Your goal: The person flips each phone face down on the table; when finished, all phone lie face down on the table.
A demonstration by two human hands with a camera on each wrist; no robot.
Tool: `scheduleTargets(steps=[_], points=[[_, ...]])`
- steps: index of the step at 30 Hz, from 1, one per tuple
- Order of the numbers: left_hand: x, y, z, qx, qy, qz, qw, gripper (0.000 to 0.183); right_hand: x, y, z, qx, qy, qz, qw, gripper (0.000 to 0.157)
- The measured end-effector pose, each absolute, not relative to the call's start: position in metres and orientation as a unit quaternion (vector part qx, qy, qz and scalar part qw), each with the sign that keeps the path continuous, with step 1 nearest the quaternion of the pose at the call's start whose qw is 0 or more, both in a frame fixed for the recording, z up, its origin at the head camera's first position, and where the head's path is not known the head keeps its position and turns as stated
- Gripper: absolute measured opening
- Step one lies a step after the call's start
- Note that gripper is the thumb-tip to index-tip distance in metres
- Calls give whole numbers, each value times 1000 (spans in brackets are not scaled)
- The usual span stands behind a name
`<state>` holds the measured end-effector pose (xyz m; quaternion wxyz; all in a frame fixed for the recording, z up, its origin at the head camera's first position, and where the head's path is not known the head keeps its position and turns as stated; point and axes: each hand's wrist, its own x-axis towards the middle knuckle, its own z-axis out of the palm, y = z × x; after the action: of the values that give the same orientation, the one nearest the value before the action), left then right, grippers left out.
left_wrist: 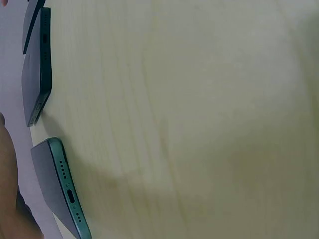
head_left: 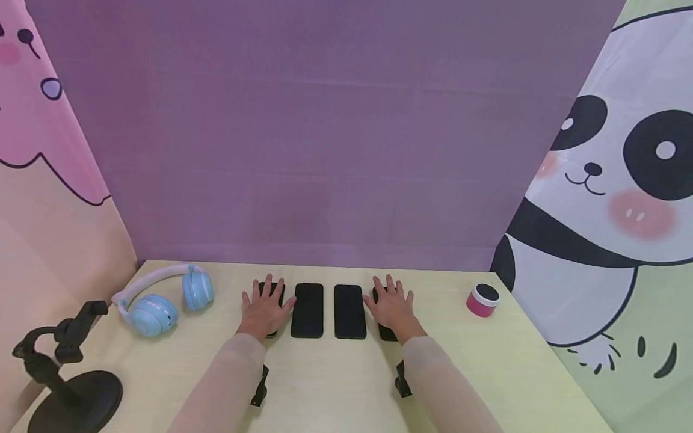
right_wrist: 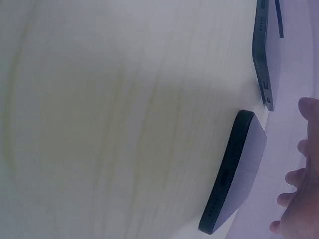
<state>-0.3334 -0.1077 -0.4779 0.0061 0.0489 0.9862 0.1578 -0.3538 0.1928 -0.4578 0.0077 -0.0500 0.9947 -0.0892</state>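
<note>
Several dark smartphones lie flat in a row on the pale table. My left hand, fingers spread, is over the leftmost phone and covers much of it in the head view. Over the rightmost phone is my right hand, its fingers spread too. Both wrist views show a gap between the hand and the phone below it. Between the hands lie the inner left phone and the inner right phone, screens up and dark. Neither hand grips anything.
Blue and lilac headphones lie at the back left. A black stand with a round base is at the front left. To the right sits a pink and white jar with a black top. A purple backdrop rises behind the table.
</note>
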Motion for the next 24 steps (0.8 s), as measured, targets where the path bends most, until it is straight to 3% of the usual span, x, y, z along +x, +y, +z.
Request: scheduleTargets(steps=[9, 24], points=[[-335, -98, -482, 68, 979, 192, -25, 71, -348, 196, -451, -58, 991, -124, -4, 68], [-322, 7, -472, 178, 959, 211, -60, 63, -327, 247, -456, -53, 966, -254, -16, 63]])
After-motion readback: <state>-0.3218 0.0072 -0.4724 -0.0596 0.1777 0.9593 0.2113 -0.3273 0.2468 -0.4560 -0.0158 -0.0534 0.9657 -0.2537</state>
